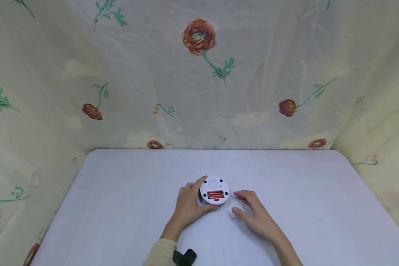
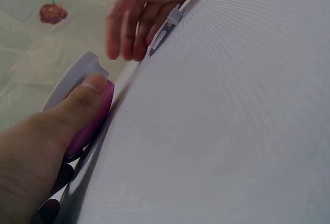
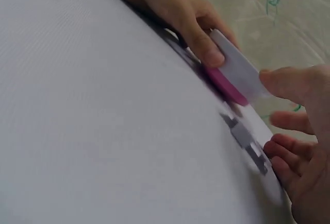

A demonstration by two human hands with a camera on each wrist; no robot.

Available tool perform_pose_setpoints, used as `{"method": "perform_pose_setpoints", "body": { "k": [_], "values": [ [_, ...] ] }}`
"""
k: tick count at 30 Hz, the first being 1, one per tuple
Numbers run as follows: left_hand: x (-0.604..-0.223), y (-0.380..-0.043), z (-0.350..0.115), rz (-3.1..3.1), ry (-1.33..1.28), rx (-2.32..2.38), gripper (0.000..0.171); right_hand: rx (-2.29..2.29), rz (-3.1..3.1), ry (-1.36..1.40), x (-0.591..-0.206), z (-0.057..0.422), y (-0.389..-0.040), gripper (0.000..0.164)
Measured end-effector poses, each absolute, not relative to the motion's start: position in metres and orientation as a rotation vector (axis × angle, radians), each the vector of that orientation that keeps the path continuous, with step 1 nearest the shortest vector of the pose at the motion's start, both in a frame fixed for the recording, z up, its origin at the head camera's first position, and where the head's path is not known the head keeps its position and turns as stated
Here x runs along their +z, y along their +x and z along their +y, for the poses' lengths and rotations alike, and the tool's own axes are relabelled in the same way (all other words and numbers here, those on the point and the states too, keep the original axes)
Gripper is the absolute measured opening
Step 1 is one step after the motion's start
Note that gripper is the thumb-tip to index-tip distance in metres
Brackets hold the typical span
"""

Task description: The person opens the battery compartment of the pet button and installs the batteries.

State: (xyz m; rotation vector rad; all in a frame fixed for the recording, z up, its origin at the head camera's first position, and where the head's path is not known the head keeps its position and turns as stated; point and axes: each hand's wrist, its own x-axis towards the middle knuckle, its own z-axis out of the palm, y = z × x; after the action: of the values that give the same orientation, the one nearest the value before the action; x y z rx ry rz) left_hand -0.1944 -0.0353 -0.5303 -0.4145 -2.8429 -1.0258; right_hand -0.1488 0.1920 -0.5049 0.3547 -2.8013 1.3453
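Observation:
My left hand (image 1: 189, 203) grips a round white device (image 1: 213, 184) by its rim, thumb at the near side and fingers at the far side. The device's underside faces up, showing speaker holes, dark feet and an uncovered compartment holding red batteries (image 1: 215, 194). Its lower part (image 3: 227, 86) is pink in the right wrist view. Just to the right, my right hand (image 1: 254, 214) hovers with thumb and fingers apart and nothing gripped between them. Below its fingers a small pale grey plastic piece (image 3: 245, 139) with a clip-like shape lies on the table.
The white-covered table (image 1: 126, 184) has rounded far corners. Floral-print cloth (image 1: 246, 96) hangs behind it and along both sides. A black strap with a small device (image 1: 185, 256) is worn at the left wrist, over a beige sleeve (image 1: 161, 253).

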Motion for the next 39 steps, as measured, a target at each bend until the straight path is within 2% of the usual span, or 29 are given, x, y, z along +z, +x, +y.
{"method": "perform_pose_setpoints", "body": {
  "k": [4,14,25,39],
  "values": [
    [-0.531,-0.194,-0.037,-2.857,-0.401,-1.036,0.098,1.163,-2.856,0.38,-0.511,0.196,-0.138,0.038],
    [-0.529,-0.194,-0.035,-2.845,-0.43,-1.018,0.097,1.085,-2.817,0.449,-0.517,0.197,-0.131,0.038],
    [-0.528,-0.194,-0.034,-2.85,-0.415,-1.034,0.097,1.067,-2.738,0.482,-0.521,0.201,-0.129,0.03],
    [-0.529,-0.193,-0.034,-2.846,-0.412,-1.037,0.097,1.025,-2.696,0.498,-0.527,0.199,-0.126,0.031]
  ]
}}
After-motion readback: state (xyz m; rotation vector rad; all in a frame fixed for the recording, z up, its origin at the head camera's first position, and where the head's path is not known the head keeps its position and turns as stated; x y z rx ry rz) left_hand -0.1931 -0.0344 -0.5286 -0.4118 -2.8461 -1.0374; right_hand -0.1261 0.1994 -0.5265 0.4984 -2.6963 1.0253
